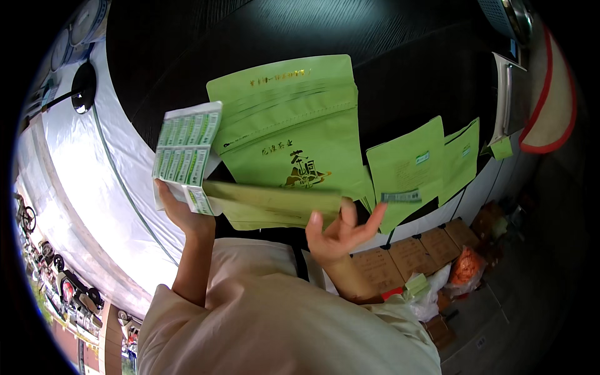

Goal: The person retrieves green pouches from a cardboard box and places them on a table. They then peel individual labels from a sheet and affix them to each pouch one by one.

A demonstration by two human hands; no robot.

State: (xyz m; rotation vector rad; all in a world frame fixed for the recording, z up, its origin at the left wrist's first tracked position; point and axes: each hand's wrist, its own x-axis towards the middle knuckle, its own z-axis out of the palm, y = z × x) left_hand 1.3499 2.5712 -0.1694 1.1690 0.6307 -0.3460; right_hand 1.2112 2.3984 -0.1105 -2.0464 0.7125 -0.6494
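My left hand [190, 219] holds a sheet of small green-and-white label stickers [185, 150], upright and printed side towards me. On my right hand [335, 236] the fingers are spread, and a single label sticker [401, 197] clings to a fingertip. Before me lies a stack of light-green flat pouches [309, 112] with gold print and a zip-like strip. A blurred pouch panel [276, 201] rises between my hands at the near side of the stack. Whether my right fingers touch that panel is unclear.
To the right, green pouches [405, 164] carrying small labels overlap others [461, 154] on the black tabletop [164, 84]. Cardboard boxes [382, 269] and plastic bags [436, 286] stand below the right edge. A black round stand base [84, 86] sits at left on white sheeting [122, 187].
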